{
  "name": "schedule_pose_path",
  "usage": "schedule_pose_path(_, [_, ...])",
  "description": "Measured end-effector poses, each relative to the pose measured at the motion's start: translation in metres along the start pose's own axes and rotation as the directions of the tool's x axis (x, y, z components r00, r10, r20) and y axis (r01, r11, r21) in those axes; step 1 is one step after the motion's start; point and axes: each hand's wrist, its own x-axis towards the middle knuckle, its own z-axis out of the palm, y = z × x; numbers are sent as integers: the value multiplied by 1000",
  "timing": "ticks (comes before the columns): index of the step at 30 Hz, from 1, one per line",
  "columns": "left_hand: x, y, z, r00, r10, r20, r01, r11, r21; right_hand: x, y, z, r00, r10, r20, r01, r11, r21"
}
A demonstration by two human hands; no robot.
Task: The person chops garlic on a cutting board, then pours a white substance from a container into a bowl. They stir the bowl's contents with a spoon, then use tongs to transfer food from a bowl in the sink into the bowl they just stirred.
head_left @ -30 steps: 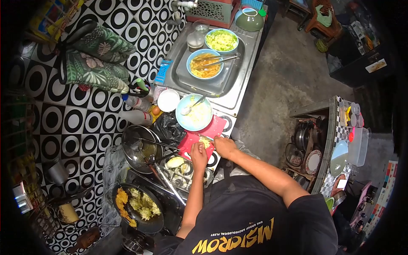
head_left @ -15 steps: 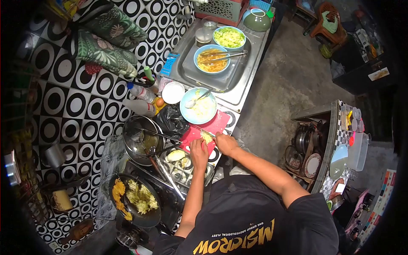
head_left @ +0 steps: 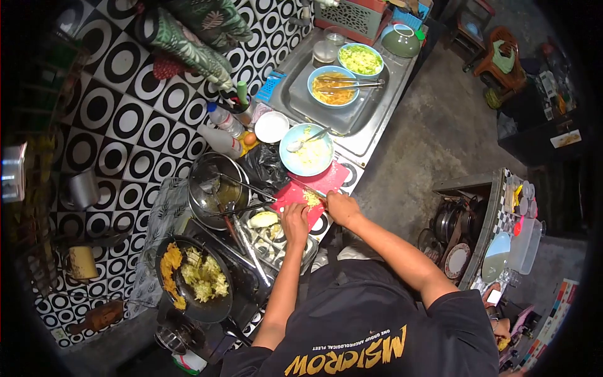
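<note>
Head cam, only view I have. I see the right hand [head_left: 342, 208] closed around the handle of a knife [head_left: 314, 191], blade lying over the red cutting board [head_left: 337, 174]. Left hand [head_left: 294, 220] is on the board's near-left part, fingers bent and close together; I can't tell if anything is pinched under them. Chopped pale-yellow bits [head_left: 311, 199] sit on the board between the hands, next to the blade.

Blue bowl [head_left: 289, 162] is at the board's far end, with shredded food and a spoon [head_left: 294, 146] in it. Clear tray [head_left: 281, 257] with pale pieces is just left of the left hand. Frying pan [head_left: 212, 313] farther left, orange and green food inside.

Text I can read: black shirt [head_left: 370, 301], upside down to me, gold letters like "MSICROW", smaller white line "ONE GROUP ARCHEOLOGICAL FLEET". Bottle [head_left: 224, 119] print by the wall is too small to read.
</note>
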Motion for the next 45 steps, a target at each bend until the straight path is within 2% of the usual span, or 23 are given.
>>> schedule_pose_path(1, [1, 1, 0, 1000, -2, 0, 2, 1000, -5, 2, 2, 13, 999, 24, -45, -23, 1000, 18])
schedule_pose_path(4, [2, 4, -1, 1000, -27, -11, 27, 1000, 1, -5, 4, 26, 998, 50, -48, -46, 995, 89])
schedule_pose_path(11, [-2, -2, 2, 999, -15, -40, 14, 999, -42, 4, -6, 6, 1000, 21, 23, -21, 1000, 2])
schedule_pose_path(14, [-2, -5, 8, 997, -42, -70, 39, 998, -52, 12, -1, 19, 999, 31, 25, -33, 996, 88])
schedule_pose_path(16, [-2, -3, 7, 996, -72, -62, 68, 996, -64, 18, 1, 8, 999, -36, 37, 36, 999, 14])
schedule_pose_path(19, [-4, -1, 11, 991, -121, -50, 119, 992, -41, 24, 0, -28, 983, -110, 148, 122, 990, -69])
schedule_pose_path(22, [-2, 11, 6, 972, -234, -5, 234, 971, -44, 37, 3, -43, 950, -204, 238, 242, 959, -144])
schedule_pose_path(23, [-8, 4, 24, 969, -213, -129, 209, 977, -37, 42, 4, -46, 934, -246, 259, 293, 943, -160])
schedule_pose_path(24, [-5, 7, 24, 956, -252, -147, 249, 968, -35, 49, 7, -49, 916, -287, 282, 343, 923, -176])
schedule_pose_path(27, [-7, 37, 16, 910, -377, -173, 379, 925, -27, 69, 9, -61, 836, -414, 360, 487, 863, -137])
schedule_pose_path(31, [-8, 70, 28, 775, -575, -261, 554, 818, -155, 112, 34, -39, 724, -553, 414, 598, 801, 25])
schedule_pose_path(33, [-12, 84, 42, 706, -639, -307, 588, 769, -250, 121, 44, -42, 682, -586, 437, 615, 783, 91])
schedule_pose_path(36, [-12, 101, 55, 611, -722, -324, 619, 691, -373, 126, 40, -51, 634, -595, 494, 652, 755, 72])
schedule_pose_path(41, [-4, 104, 77, 506, -775, -378, 656, 631, -416, 127, 33, -67, 563, -635, 529, 718, 693, 68])
schedule_pose_path(45, [3, 103, 93, 444, -747, -495, 619, 655, -433, 132, 27, -76, 489, -687, 537, 753, 644, 138])
